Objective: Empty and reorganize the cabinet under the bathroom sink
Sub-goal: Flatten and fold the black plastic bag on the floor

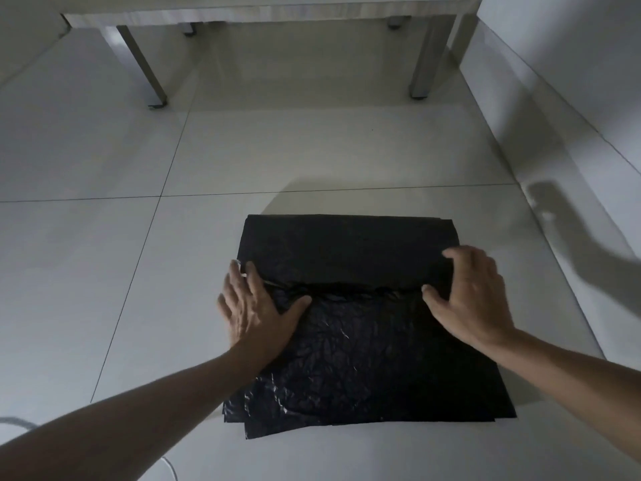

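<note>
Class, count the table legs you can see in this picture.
4: front left leg, front right leg, and two back legs, left and right, mostly hidden.

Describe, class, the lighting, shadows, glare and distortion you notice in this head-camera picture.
Head view: dim, greyish light; an arm-shaped shadow falls on the right wall; small glints show on the crinkled black plastic bag under the left hand and right hand; wide-angle distortion splays the table legs outward; the glossy floor tiles reflect faintly.

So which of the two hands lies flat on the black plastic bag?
The left hand: its palm and straight fingers press flat on the black plastic bag at the fold's left end. The right hand is arched, touching with fingertips.
</note>
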`<state>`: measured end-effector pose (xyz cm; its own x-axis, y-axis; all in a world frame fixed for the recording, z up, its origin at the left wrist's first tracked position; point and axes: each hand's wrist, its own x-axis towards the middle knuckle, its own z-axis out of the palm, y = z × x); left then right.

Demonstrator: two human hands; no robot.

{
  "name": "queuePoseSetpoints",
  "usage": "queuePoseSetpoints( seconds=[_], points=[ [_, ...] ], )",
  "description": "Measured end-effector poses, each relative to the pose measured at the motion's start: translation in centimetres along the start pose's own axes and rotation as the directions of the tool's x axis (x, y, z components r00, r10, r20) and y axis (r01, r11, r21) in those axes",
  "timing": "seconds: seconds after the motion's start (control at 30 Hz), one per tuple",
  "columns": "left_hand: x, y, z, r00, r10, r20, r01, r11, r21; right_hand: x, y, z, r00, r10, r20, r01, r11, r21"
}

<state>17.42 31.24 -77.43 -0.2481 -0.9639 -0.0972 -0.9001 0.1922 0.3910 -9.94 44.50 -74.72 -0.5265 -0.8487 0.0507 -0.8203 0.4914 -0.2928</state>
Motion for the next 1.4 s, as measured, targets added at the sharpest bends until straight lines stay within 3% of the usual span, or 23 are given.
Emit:
queuePoseSetpoints(
  seconds=[0.07, 0.17, 0.43, 0.67, 0.77, 0.87, 0.93, 1.0, 1.1, 1.17, 1.23, 1.4],
  points=[
    [-0.2, -0.1, -0.5, 0.985, -0.169, 0.027, 0.169, 0.985, -0.027, -1.1, 0.3, -0.2, 0.944, 0.310, 0.117, -0.317, 0.947, 0.048],
    [0.3, -0.2, -1.1, 0.980, -0.194, 0.050, 0.194, 0.981, 0.001, -1.9, 0.6, -0.4, 0.858, 0.424, 0.290, -0.458, 0.887, 0.058],
    [1.2, 0.0, -2.1, 0.980, -0.163, 0.118, 0.176, 0.978, -0.113, -2.7, -1.0, -1.0, 0.861, 0.312, 0.402, -0.361, 0.931, 0.050],
    [1.3, -0.7, -3.6, 0.987, -0.139, 0.087, 0.153, 0.969, -0.194, -3.0, -0.9, -2.1, 0.869, 0.242, 0.431, -0.203, 0.970, -0.135],
    [0.8, -0.7, -3.6, 0.985, -0.130, 0.115, 0.152, 0.966, -0.208, -2.9, -0.7, -2.1, 0.915, 0.181, 0.361, -0.113, 0.973, -0.201],
    [0.3, -0.1, -3.6, 0.988, -0.139, 0.073, 0.150, 0.971, -0.186, -1.8, -0.6, -2.1, 0.980, 0.055, 0.190, -0.012, 0.976, -0.218],
    [0.5, 0.4, -3.6, 0.999, -0.012, -0.052, 0.008, 0.997, -0.071, -0.5, -0.9, -2.0, 0.989, -0.099, 0.112, 0.119, 0.975, -0.189],
    [1.4, 0.7, -3.4, 0.964, 0.243, -0.109, -0.235, 0.969, 0.078, 0.6, -1.4, -1.7, 0.948, -0.280, 0.149, 0.302, 0.940, -0.158],
    [3.3, 1.1, -3.2, 0.885, 0.457, 0.089, -0.463, 0.845, 0.269, 1.6, -2.0, -0.9, 0.844, -0.460, 0.275, 0.518, 0.831, -0.201],
    [4.3, 1.0, -3.1, 0.830, 0.528, 0.178, -0.556, 0.759, 0.339, 1.9, -2.1, -0.2, 0.815, -0.517, 0.261, 0.574, 0.781, -0.248],
    [5.2, 0.6, -3.0, 0.766, 0.620, 0.169, -0.635, 0.690, 0.347, 2.3, -1.9, 0.3, 0.798, -0.566, 0.206, 0.602, 0.750, -0.274],
    [6.6, -0.3, -2.9, 0.581, 0.812, -0.060, -0.750, 0.562, 0.348, 3.3, -0.9, 0.5, 0.768, -0.638, 0.052, 0.625, 0.729, -0.281]
  ],
)
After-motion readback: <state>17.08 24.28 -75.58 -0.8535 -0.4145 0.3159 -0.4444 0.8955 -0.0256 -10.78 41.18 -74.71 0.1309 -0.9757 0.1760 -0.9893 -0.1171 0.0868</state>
